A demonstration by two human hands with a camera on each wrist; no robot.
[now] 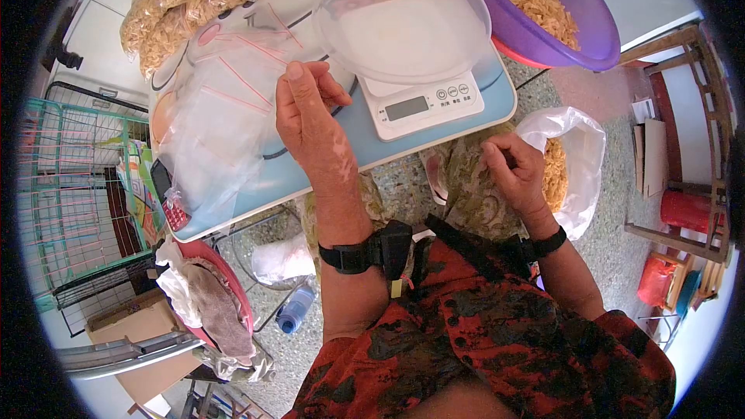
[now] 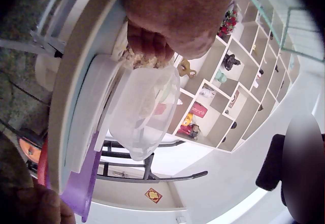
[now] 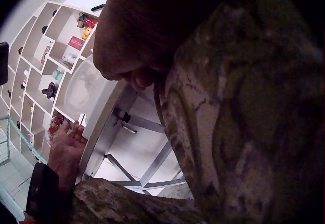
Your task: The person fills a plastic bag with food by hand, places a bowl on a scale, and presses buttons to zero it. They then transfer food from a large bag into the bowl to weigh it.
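Note:
My left hand [image 1: 317, 128] is held over the table's front edge, thumb up and fingers loosely bent, with nothing seen in it. Beside it lies a pile of clear zip bags [image 1: 221, 120] with red strips. To its right stands a white kitchen scale [image 1: 423, 109], bearing a translucent plastic bowl [image 1: 403, 19]. My right hand [image 1: 516, 172] rests by the camouflage trouser leg [image 1: 469, 186], fingers loosely curled and nothing visible in them. In the right wrist view that hand is dark, close to the cloth.
Filled bags [image 1: 186, 0] of pale-brown dried flakes are stacked at the table's back left. A purple basin [image 1: 597, 31] of flakes stands at the back right. A white sack [image 1: 586, 163] with more flakes is on the floor, right of the leg. A phone [image 1: 161, 178] lies at the left edge.

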